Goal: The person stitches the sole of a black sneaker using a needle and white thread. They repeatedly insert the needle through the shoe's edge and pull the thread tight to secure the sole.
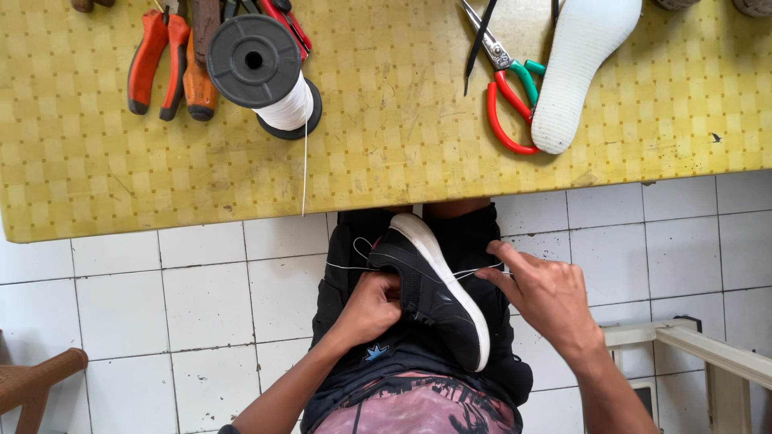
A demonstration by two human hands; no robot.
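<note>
A black sneaker with a white sole [434,289] lies on my lap, toe pointing toward the table. My left hand [371,307] grips the shoe's upper on its left side. My right hand [540,291] sits just right of the sole, fingers pinching white thread [476,272] that runs across the shoe and out to the left. A spool of white thread [269,74] stands on the yellow checked table [386,153], a loose strand hanging over the table edge.
On the table lie orange-handled pliers [157,60], a screwdriver, scissors with red and green handles [508,92] and a white insole [575,68]. White floor tiles are below. A wooden stool [36,382] is at lower left, a pale frame [708,350] at lower right.
</note>
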